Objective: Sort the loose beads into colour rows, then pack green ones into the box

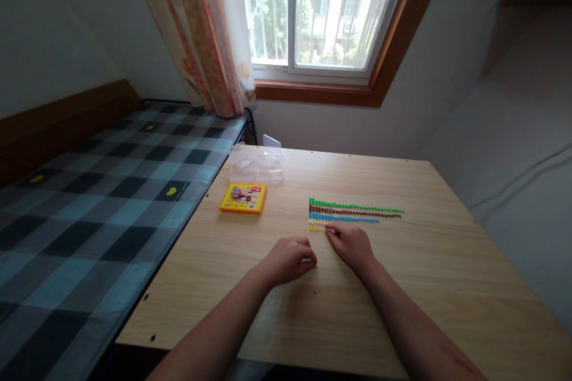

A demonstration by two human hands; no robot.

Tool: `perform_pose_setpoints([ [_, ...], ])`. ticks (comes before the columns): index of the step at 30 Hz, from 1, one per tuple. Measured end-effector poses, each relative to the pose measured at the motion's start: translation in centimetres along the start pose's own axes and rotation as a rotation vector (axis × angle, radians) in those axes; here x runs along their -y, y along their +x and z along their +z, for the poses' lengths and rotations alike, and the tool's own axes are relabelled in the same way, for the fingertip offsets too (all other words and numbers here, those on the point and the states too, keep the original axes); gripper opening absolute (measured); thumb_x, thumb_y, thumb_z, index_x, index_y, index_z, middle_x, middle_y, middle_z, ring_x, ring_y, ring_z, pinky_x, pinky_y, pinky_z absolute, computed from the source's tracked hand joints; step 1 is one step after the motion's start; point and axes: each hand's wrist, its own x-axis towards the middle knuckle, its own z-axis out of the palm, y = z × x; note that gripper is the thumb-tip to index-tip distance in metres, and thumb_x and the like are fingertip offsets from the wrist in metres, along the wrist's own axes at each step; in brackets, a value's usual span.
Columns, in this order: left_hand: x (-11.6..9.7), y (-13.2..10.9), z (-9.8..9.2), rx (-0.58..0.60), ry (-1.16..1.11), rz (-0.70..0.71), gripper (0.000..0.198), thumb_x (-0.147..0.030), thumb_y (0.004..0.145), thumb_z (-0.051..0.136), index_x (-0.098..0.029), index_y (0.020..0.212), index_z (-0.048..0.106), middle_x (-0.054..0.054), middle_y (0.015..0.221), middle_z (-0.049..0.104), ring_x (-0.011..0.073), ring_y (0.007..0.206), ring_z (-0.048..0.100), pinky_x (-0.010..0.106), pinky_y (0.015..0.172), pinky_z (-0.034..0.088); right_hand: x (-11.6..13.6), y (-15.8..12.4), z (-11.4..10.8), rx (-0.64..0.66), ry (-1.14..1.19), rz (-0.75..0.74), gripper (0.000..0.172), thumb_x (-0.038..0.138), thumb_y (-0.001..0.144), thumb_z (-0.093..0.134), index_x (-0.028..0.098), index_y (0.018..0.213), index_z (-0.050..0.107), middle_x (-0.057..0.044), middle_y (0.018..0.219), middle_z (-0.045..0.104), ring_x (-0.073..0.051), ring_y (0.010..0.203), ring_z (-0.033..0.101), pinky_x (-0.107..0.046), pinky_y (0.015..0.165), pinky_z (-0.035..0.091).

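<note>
In the head view, a pale wood-grained table (424, 274) fills the middle of the room, small dark holes dotted along its edges. Five rows of tiny pieces lie right of its centre, lined up at their left ends: a green row (333, 204), a brown row (333, 211), a blue row (333, 218), a short pale row (314, 222) and, nearest the person, a short yellow row (315, 228). The right hand (351, 245) reaches to the right ends of the two short rows, its fingertips close together; whether they grip a piece cannot be told. The left hand (290, 258) is loosely curled just above the tabletop, fingers bent toward the thumb, and its hold, if any, is hidden. Nearer the person lies a small yellowish piece (315, 291). To the left sit an orange-yellow box (243, 199) and, behind it, clear plastic cases (256, 165). Beyond are a bed (102, 190) with a checked cover, a flowered curtain (196, 30) and a bright, barred window (330, 12) framed in brown wood, set in a pale wall (322, 125).
</note>
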Motion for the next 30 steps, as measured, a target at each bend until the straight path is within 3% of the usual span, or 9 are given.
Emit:
perform_pose_setpoints([
  [12,0.0,-0.1,0.0,-0.008,0.005,0.000,0.010,-0.024,0.084,0.071,-0.027,0.089,0.079,0.000,0.087,0.071,0.0153,0.080,0.065,0.025,0.074,0.045,-0.1,0.1,0.3,-0.030,0.044,0.013,0.019,0.029,0.093,0.061,0.026,0.098,0.079,-0.004,0.101,0.079,-0.021,0.090,0.072,-0.030,0.079,0.052],
  [17,-0.1,-0.1,0.0,-0.047,-0.006,-0.025,0.011,-0.022,0.083,0.071,-0.025,0.093,0.077,0.001,0.089,0.070,0.0166,0.084,0.065,0.026,0.076,0.046,-0.4,-0.4,-0.1,-0.062,0.179,-0.084,0.018,0.025,0.092,0.061,0.024,0.096,0.078,-0.005,0.092,0.078,-0.020,0.082,0.071,-0.029,0.076,0.050],
  [23,0.2,0.2,0.0,-0.187,-0.141,-0.060,0.019,-0.006,0.080,0.060,-0.019,0.085,0.073,0.002,0.083,0.067,0.0137,0.076,0.061,0.024,0.071,0.045,0.4,-1.4,-0.9,0.126,0.308,-0.324,0.015,0.021,0.088,0.063,0.023,0.090,0.078,-0.001,0.072,0.071,-0.014,0.067,0.063,-0.024,0.065,0.044],
  [30,0.5,0.4,-0.2,-0.271,-0.255,-0.066,0.020,0.000,0.074,0.056,-0.017,0.075,0.067,0.001,0.077,0.063,0.0131,0.075,0.058,0.023,0.070,0.044,1.3,-1.9,-1.2,0.228,0.243,-0.375,0.013,0.024,0.084,0.069,0.025,0.091,0.080,-0.001,0.072,0.070,-0.013,0.064,0.062,-0.024,0.064,0.041],
])
